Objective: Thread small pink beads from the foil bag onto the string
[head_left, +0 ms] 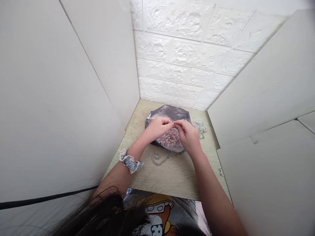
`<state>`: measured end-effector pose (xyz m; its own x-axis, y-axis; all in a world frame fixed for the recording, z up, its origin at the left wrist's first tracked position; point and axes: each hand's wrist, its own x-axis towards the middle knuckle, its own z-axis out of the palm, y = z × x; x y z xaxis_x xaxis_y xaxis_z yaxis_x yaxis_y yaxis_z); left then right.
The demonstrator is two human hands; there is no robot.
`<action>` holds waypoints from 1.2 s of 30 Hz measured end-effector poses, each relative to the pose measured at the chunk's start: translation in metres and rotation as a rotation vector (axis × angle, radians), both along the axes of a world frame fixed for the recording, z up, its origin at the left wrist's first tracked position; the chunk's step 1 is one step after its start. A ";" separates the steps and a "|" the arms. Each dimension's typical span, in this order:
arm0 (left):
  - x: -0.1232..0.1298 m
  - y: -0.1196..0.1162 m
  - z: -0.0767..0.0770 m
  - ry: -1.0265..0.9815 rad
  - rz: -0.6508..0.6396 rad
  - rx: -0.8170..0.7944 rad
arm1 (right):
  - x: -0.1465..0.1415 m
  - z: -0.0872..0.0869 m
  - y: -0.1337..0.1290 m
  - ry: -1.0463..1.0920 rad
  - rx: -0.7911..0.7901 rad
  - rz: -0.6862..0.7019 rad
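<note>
Fingertips of my left hand [157, 128] and my right hand [189, 135] meet in a close pinch above a dark, shiny bag [169, 110]. Whatever lies between them is too small to make out. Below them, many small pink, white and yellowish beads [169, 139] fill the open bag. A strand of pale green-blue beads [157, 161] curls on the table in front, reaching the bag's near edge. Around my left wrist sits a blue scrunchie [130, 162] with a white lace edge.
Several looped bead strands [200, 126] lie right of the bag on the wood-grain table [172, 177]. White panels [258, 98] close in on both sides, and a white brick-pattern wall [182, 59] stands behind. Small shiny pieces [220, 171] sit by the right edge.
</note>
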<state>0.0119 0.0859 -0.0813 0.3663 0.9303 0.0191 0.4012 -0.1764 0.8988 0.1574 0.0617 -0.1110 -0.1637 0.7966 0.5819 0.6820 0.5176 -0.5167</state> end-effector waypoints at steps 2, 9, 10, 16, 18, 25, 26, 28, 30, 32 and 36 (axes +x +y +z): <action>0.000 0.001 -0.001 0.001 -0.012 0.010 | 0.000 -0.001 0.000 0.004 -0.002 0.000; -0.001 0.002 -0.004 0.012 -0.050 0.030 | 0.000 -0.001 0.001 -0.014 -0.005 -0.008; -0.001 0.002 -0.004 0.015 -0.051 0.031 | 0.000 -0.001 0.001 -0.022 -0.003 -0.008; -0.001 0.002 -0.003 0.004 -0.060 0.035 | 0.000 0.000 0.000 -0.044 -0.001 0.000; -0.001 0.002 -0.003 0.007 -0.059 0.033 | 0.000 0.000 0.000 -0.043 -0.005 0.006; -0.002 0.001 -0.001 0.021 -0.046 0.011 | 0.000 0.001 0.000 -0.038 -0.001 0.024; -0.002 0.001 -0.001 0.027 -0.043 0.013 | 0.000 0.001 0.000 -0.035 0.001 0.023; -0.002 0.001 -0.001 0.038 -0.042 0.022 | -0.001 0.001 0.000 -0.036 0.001 0.021; -0.002 0.001 -0.001 0.045 -0.040 0.033 | 0.000 0.001 -0.001 -0.041 -0.003 0.016; -0.002 0.001 -0.001 0.043 -0.042 0.038 | 0.000 0.002 -0.001 -0.036 -0.003 0.011; -0.002 0.002 -0.001 0.009 -0.078 0.031 | 0.001 0.003 -0.002 0.009 0.005 0.018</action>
<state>0.0101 0.0875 -0.0828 0.4375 0.8982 0.0435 0.3934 -0.2347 0.8889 0.1588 0.0599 -0.1084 -0.1726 0.7908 0.5873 0.6683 0.5320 -0.5199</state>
